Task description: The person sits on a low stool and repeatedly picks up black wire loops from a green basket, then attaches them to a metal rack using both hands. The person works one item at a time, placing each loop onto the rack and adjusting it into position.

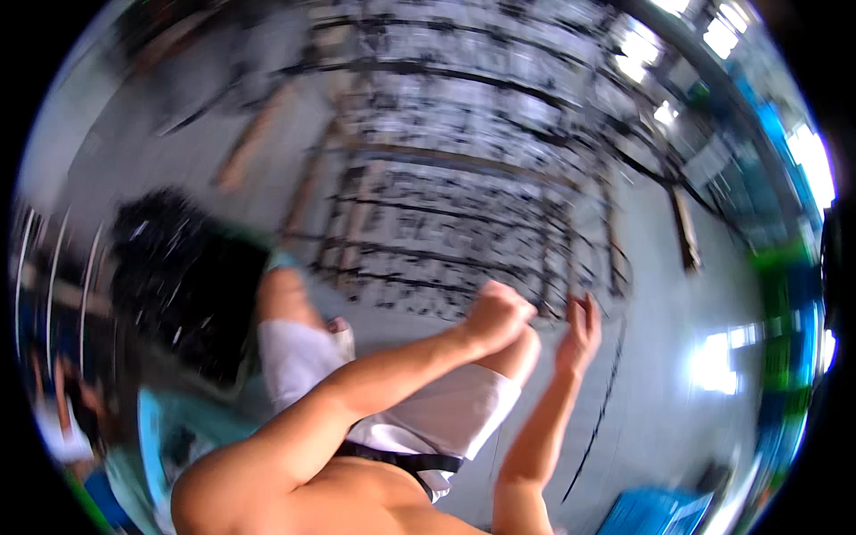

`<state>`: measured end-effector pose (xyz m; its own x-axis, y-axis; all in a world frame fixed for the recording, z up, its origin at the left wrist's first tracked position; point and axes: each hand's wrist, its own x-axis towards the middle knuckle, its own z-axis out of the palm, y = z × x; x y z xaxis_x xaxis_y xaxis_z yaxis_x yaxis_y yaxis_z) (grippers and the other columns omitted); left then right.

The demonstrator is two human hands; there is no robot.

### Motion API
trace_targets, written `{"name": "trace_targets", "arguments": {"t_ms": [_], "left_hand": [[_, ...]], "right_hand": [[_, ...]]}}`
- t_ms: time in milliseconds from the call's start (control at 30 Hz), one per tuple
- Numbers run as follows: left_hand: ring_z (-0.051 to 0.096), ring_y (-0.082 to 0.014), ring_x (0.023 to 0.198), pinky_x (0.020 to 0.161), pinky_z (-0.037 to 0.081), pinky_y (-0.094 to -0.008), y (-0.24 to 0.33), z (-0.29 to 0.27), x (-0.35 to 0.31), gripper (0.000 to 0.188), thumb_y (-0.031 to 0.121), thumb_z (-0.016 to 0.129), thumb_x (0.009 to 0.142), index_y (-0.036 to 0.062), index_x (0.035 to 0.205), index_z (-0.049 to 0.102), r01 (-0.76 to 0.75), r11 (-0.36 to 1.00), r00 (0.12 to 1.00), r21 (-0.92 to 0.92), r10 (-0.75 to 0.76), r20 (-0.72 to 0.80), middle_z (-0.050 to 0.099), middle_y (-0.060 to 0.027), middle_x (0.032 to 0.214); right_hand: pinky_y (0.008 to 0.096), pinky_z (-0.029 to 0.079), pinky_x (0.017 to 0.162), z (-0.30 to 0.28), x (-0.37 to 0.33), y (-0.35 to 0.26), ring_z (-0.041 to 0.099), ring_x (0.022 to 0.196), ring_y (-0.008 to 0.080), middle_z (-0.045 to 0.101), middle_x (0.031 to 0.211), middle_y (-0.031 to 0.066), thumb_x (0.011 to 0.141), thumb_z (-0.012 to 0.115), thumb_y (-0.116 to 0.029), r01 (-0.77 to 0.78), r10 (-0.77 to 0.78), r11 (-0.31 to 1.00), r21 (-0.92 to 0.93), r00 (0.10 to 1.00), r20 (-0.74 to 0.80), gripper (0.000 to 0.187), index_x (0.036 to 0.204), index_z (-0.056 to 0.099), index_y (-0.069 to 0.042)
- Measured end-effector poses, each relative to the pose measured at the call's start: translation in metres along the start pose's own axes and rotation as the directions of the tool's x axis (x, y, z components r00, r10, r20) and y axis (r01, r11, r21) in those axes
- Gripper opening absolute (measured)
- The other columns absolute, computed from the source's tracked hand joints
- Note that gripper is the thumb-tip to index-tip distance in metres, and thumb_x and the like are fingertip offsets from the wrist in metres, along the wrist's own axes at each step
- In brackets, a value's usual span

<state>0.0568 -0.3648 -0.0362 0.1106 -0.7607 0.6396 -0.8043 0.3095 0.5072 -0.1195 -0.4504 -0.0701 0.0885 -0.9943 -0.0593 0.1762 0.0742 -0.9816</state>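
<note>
My left hand is closed in front of my knee, its fingers curled in; anything inside is hidden. Slightly to its right, my right hand is raised with its fingers stretched up and a gap between them; I see nothing held in it. Beyond both hands stands a rack-like frame with crossbars, filled with rows of small dark pieces too blurred to name. Its near edge is close to my hands, and I cannot tell whether they touch it.
A dark container stands left of my leg, with a heap of shiny black pieces at it. A turquoise bin is at lower left, a blue crate at lower right. Green and blue stacks line the right. Another person shows far left.
</note>
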Motion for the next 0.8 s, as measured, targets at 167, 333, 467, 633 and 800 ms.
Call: {"name": "trace_targets", "arguments": {"t_ms": [167,333,467,633,800], "left_hand": [[0.059,-0.0229,0.095,0.084,0.044,-0.0399,-0.002,-0.087,-0.026,0.027,0.010,0.067,0.078,0.0090,0.105,0.060,-0.035,0.997,0.996,-0.074,0.029,-0.086,0.063,-0.0054,0.096],[0.056,-0.0290,0.089,0.079,0.044,-0.0416,-0.081,-0.262,-0.135,0.032,0.005,0.068,0.070,0.0063,0.101,0.061,0.520,0.793,0.832,0.317,-0.386,-0.399,0.058,-0.0101,0.096],[0.047,-0.0321,0.109,0.096,0.034,-0.0466,-0.130,-0.374,-0.273,0.040,0.016,0.067,0.069,0.0055,0.107,0.059,0.546,-0.001,0.675,0.838,-0.591,-0.441,0.053,-0.0147,0.116],[0.050,-0.0273,0.106,0.100,0.031,-0.0456,-0.126,-0.425,-0.311,0.038,0.031,0.078,0.068,0.0089,0.097,0.065,0.560,0.093,0.520,0.823,-0.813,-0.262,0.059,-0.0099,0.100],[0.057,-0.0254,0.094,0.090,0.040,-0.0419,-0.123,-0.463,-0.285,0.024,0.028,0.074,0.075,0.0067,0.079,0.066,0.473,0.427,0.788,0.771,-0.597,-0.152,0.061,-0.0060,0.091]], "right_hand": [[0.0361,0.044,0.088,0.000,-0.028,-0.030,0.056,0.095,0.0227,0.058,0.112,0.0143,0.094,0.052,-0.011,0.253,-0.611,0.425,-0.869,0.789,-0.069,0.035,0.127,0.052,0.001],[0.0300,0.049,0.078,0.119,-0.133,-0.033,0.057,0.089,0.0191,0.059,0.103,0.0105,0.089,0.054,-0.001,0.570,-0.431,0.668,-0.479,0.821,0.375,0.030,0.119,0.055,0.003],[0.0284,0.050,0.076,0.228,-0.220,-0.006,0.061,0.087,0.0162,0.065,0.099,0.0118,0.087,0.057,-0.001,0.247,0.164,0.890,-0.384,0.612,0.774,0.023,0.110,0.060,0.002],[0.0329,0.050,0.067,0.332,-0.302,0.044,0.063,0.073,0.0252,0.061,0.082,0.0148,0.088,0.059,-0.007,0.248,0.205,0.945,-0.214,0.060,0.977,0.023,0.109,0.058,0.002],[0.0375,0.049,0.070,0.387,-0.360,0.089,0.060,0.077,0.0357,0.061,0.091,0.0203,0.089,0.060,-0.019,0.518,0.016,0.855,0.015,-0.056,0.998,0.029,0.109,0.057,0.001]]}}
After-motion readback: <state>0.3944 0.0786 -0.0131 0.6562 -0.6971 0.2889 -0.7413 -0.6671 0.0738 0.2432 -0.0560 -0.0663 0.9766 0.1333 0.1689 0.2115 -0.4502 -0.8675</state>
